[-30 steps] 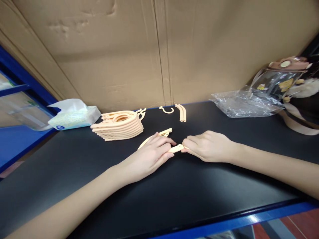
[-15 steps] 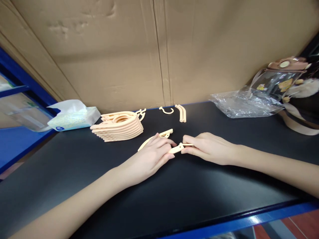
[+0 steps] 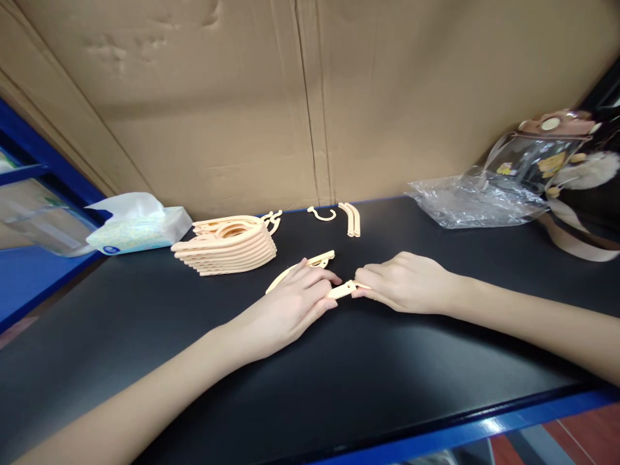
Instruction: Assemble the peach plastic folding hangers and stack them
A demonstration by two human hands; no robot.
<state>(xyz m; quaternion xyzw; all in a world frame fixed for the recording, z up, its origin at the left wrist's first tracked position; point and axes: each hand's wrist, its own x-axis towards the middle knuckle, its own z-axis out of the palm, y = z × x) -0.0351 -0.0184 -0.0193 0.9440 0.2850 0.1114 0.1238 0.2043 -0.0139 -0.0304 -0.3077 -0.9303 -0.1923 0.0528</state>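
Note:
Against the black tabletop, my left hand (image 3: pixel 303 297) is closed around a cream plastic hanger (image 3: pixel 317 259), its far part showing beyond my fingers. One end of the hanger (image 3: pixel 343 290), with a small hole in it, juts out to the right between my hands. A thin cream piece (image 3: pixel 361 284) meets that end, and my right hand (image 3: pixel 404 284) pinches it between thumb and fingers. Most of this piece is hidden in the grip. Behind my hands lie a loose cream hook (image 3: pixel 322 214) and two curved hanger arms (image 3: pixel 352 221) side by side.
A stack of cream hangers (image 3: pixel 227 253) lies at the left, beside a tissue pack (image 3: pixel 140 229). At the back right are a crumpled clear plastic bag (image 3: pixel 477 205) and a strapped drink bottle (image 3: pixel 542 155). Cardboard (image 3: pixel 217 116) stands along the back of the table (image 3: pixel 310 400).
My right hand has turned slightly, and the thin piece now slopes down into its grip instead of lying nearly level. My left hand keeps its hold.

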